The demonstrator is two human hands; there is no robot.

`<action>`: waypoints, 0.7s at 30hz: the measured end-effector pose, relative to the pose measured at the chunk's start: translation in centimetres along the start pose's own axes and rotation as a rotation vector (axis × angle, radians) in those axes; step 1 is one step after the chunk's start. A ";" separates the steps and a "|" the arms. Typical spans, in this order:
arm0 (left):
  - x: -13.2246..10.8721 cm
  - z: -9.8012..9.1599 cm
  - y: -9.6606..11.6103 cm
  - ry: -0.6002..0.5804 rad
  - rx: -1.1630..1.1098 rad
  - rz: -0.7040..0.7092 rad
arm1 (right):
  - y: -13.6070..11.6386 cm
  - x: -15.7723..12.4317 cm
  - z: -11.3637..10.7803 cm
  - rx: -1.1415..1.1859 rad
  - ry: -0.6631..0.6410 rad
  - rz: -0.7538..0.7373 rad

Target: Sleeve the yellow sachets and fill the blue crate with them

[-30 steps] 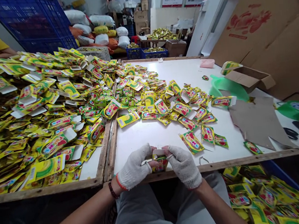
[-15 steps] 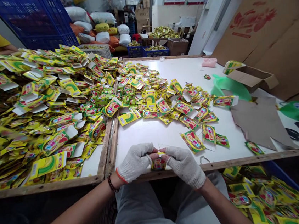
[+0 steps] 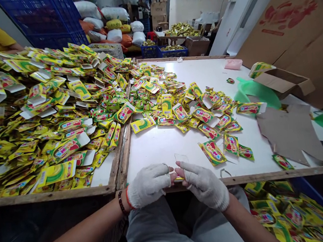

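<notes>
Plenty of open-flapped, yellow-and-green cardboard cartons (image 3: 56,173) seem left at nine o'clock.
At six, the white-gloved left hand (image 3: 150,185) and white-gloved right hand (image 3: 204,184), fingers loosely bent, flank a mostly hidden small printed carton (image 3: 180,178); grip, facing and long axis cannot be told. At four, flat yellow packs (image 3: 292,215) inside the blue plastic crate (image 3: 316,192) look finished.

The left hand (image 3: 149,185) and right hand (image 3: 205,182), in white gloves with bare fingertips, face each other at the front edge of the white desk (image 3: 152,147). Between their fingers shows a sliver of a small box (image 3: 179,178), mostly hidden. Beyond lie scattered yellow-and-green boxes (image 3: 180,112); a far larger heap (image 3: 57,147) fills the left. Torn cardboard (image 3: 286,133) lies rightward near an open carton (image 3: 272,80); a blue crate (image 3: 319,196) of packs sits below
</notes>
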State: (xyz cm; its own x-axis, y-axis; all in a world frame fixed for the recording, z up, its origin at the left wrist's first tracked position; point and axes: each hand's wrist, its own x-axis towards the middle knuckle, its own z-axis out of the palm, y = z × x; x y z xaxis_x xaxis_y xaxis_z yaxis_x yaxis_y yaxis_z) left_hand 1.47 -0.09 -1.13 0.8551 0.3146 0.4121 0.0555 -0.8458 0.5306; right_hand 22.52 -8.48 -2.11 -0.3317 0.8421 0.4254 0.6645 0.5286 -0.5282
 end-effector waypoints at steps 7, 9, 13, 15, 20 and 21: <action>0.6 0.6 -0.1 0.102 0.085 -0.048 | 0.0 0.5 1.0 0.134 0.120 0.071; 0.5 0.7 -0.5 0.090 0.145 -0.016 | 0.1 0.5 1.5 0.073 0.165 0.057; -0.2 0.7 -0.8 0.067 0.222 0.066 | 0.6 -0.1 1.9 -0.035 0.187 -0.001; -0.4 1.1 -0.7 0.055 0.208 0.028 | 0.8 -0.3 2.1 -0.045 0.184 -0.019; 0.2 1.6 -0.5 0.084 0.072 -0.158 | 0.9 0.8 3.2 0.041 0.268 0.030; 0.4 1.1 -0.6 0.117 0.062 -0.159 | 0.8 1.1 3.0 0.066 0.291 0.075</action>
State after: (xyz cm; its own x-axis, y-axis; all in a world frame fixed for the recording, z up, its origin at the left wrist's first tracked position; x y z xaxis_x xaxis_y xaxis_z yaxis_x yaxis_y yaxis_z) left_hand 2.37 0.06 -2.07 0.7677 0.4908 0.4121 0.2193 -0.8053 0.5508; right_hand 20.65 -6.83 -4.28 -0.0711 0.8179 0.5709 0.6319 0.4798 -0.6087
